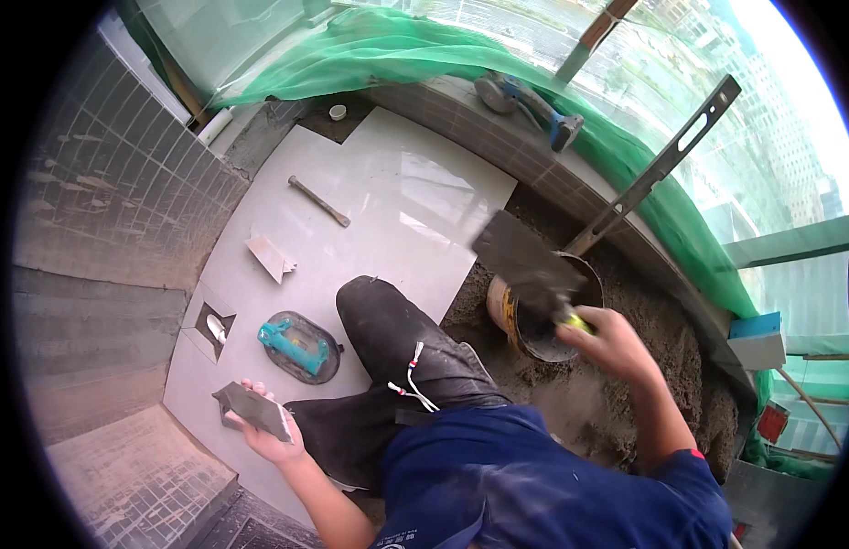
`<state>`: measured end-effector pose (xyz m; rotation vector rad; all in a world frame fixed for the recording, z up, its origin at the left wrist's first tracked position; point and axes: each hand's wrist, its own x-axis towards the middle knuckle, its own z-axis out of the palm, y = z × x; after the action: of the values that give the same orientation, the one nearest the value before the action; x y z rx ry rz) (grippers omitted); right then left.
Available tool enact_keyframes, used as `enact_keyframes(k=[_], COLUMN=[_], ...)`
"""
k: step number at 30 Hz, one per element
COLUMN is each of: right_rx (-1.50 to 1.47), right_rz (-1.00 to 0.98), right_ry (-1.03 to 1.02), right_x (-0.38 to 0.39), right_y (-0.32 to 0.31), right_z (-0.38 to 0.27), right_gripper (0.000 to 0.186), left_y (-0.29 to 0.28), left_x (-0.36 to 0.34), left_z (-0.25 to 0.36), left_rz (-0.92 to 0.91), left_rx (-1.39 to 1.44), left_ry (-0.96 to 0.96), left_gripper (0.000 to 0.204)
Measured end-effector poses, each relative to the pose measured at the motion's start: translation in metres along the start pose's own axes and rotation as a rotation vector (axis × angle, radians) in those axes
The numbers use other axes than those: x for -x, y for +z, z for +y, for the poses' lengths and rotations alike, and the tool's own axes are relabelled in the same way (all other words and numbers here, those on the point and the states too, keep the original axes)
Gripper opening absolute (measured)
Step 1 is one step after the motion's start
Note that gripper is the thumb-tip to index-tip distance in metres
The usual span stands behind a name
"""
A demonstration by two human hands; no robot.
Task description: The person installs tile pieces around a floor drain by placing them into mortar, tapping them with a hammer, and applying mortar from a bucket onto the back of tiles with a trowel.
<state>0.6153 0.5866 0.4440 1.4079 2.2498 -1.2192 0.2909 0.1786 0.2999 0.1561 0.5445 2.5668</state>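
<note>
Left hand: The left hand [276,441] is closing around a small flat piece [252,408], thumb and fingers holding it by its edges; the grey face is turning upward.
Position of piece: It is being held in the air at the lower left, nearer the wall than the bucket.
Right hand: The right hand [600,339] is wrapping closed around the yellow-green handle of a trowel [525,261].
Trowel blade: The broad grey blade is appearing blurred and is extending across the bucket's mouth; whether it is touching the rim, one cannot tell.
Bucket: The bucket [500,309] is standing on loose brown mortar [658,375], to the right of the person's knee.
Pale tiles: The pale tiled floor [424,183] is bearing a metal bar [319,202], a tile offcut [271,259] and an oval tool with a turquoise handle [298,348], all lying apart.
Floor opening: A white pipe end [216,329] is showing inside a square cut-out near the left wall.
Ledge: A blue-and-grey power tool [562,130] is resting on the ledge beside green netting [379,57].
Level: A long level [658,174] is leaning across the ledge, its lower end standing near the bucket.
</note>
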Motion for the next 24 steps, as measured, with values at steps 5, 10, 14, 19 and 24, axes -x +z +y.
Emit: enact_keyframes(k=[5,10,14,19,24], right_rx=[-0.210,-0.103,-0.022,-0.056,-0.081], right_rz=[-0.377,-0.415,-0.441,-0.456,-0.505], right_ry=[-0.046,-0.059,-0.067,-0.089,-0.070], right_x=[-0.110,-0.160,-0.176,-0.175,-0.176], right_y=[0.049,0.073,0.080,0.080,0.079], right_z=[-0.010,-0.023,-0.027,-0.033,-0.037], right_gripper=[0.052,0.055,0.056,0.055,0.050], left_y=[0.012,0.028,0.008,-0.001,0.001], left_x=[0.006,0.014,0.027,0.036,0.037], left_z=[-0.021,-0.014,-0.001,0.000,0.002], left_rz=[0.080,0.017,-0.013,-0.058,-0.046], left_rx=[-0.007,-0.047,0.066,0.095,0.113], left_ry=[-0.012,-0.005,-0.028,-0.051,-0.044], left_gripper=[0.060,0.062,0.063,0.064,0.064])
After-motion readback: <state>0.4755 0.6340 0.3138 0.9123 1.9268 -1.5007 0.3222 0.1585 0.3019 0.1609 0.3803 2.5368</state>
